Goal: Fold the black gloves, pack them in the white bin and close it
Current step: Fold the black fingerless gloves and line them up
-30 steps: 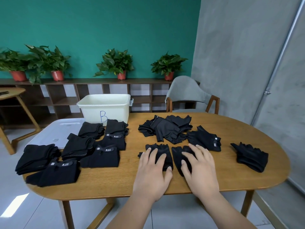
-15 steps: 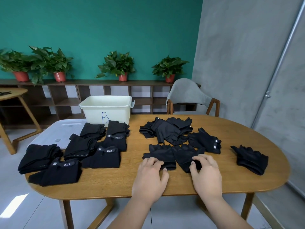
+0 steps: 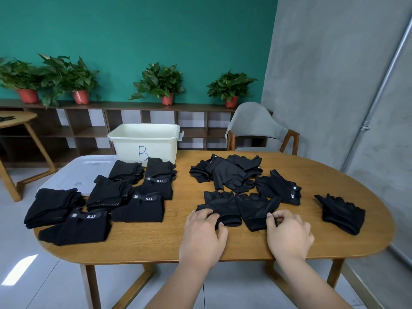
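Note:
Two black gloves lie flat side by side near the table's front edge: the left glove [image 3: 220,206] and the right glove [image 3: 254,208]. My left hand [image 3: 204,233] grips the cuff of the left glove with curled fingers. My right hand [image 3: 287,233] pinches the cuff corner of the right glove. Behind them sits a loose heap of unfolded gloves [image 3: 227,172]. Several folded gloves [image 3: 138,206] lie on the left half of the table. The open white bin [image 3: 142,143], marked B, stands at the back, with its white lid [image 3: 73,175] flat beside it.
Another glove pair [image 3: 278,189] lies right of the heap, and a folded pair [image 3: 341,211] rests near the table's right end. A grey chair [image 3: 256,128] stands behind the wooden table [image 3: 156,246]. Potted plants line a low shelf [image 3: 133,105] at the wall.
Both hands slid back from lying flat on the two gloves to their cuffs, and the fingers curled to take hold. The gloves shifted slightly toward the front edge.

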A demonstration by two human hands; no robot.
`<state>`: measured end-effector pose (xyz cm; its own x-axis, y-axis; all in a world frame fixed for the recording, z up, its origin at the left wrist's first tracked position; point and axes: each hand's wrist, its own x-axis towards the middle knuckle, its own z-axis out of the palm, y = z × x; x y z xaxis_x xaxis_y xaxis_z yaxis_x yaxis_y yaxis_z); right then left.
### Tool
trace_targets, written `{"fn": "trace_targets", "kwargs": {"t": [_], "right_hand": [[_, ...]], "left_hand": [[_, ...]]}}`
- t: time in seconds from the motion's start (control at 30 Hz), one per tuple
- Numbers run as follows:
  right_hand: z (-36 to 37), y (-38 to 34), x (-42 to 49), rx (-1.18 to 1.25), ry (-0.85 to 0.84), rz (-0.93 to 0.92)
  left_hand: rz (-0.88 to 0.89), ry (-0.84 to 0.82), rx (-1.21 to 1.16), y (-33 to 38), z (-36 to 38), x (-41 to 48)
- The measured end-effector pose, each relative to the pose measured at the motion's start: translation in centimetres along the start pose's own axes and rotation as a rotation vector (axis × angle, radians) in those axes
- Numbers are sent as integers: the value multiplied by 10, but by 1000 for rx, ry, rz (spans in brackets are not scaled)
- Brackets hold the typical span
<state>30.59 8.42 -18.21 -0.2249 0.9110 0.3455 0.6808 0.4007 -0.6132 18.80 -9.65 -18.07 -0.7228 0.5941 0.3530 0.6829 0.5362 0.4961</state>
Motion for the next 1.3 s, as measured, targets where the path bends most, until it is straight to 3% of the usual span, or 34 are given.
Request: {"fn": "trace_targets", "kwargs": {"t": [0.27,0.4,0.5,0.57,0.63,0.7,0.77,0.83,0.97,1.1,1.2,1.3], "right_hand": [[-13,-1,3,396,-5,5],[-24,-14,6,435,78,-151],[-31,-34,10,324,114,-380],[-30,-45,14,120,109,-632],[-24,-53,15,-146,-25,-868],[-16,-55,8,-332,-239,-963],[-12,-51,0,-329,-339,-924],[-10,-44,-4,-175,-352,-817],[-3,-28,2,-8,-248,-748],[-8,-27,6,93,-81,-825],[-2,-13,5,-2,-103,-992],[7,3,5,-43,-175,-1030]], "left_hand": [[58,-6,-60,0,0,-1],[125,-92,-99,-2,-1,0],[166,-105,-105,-7,2,1],[181,-105,-100,-9,4,2],[193,-111,-98,-9,4,2],[204,-106,-104,-7,2,1],[204,-94,-126,-5,-1,1],[198,-85,-142,-5,-2,1],[174,-84,-150,-5,-1,-1],[175,-74,-145,-5,-1,-2],[171,-71,-149,-5,0,-2],[162,-73,-138,-6,1,-1]]}}
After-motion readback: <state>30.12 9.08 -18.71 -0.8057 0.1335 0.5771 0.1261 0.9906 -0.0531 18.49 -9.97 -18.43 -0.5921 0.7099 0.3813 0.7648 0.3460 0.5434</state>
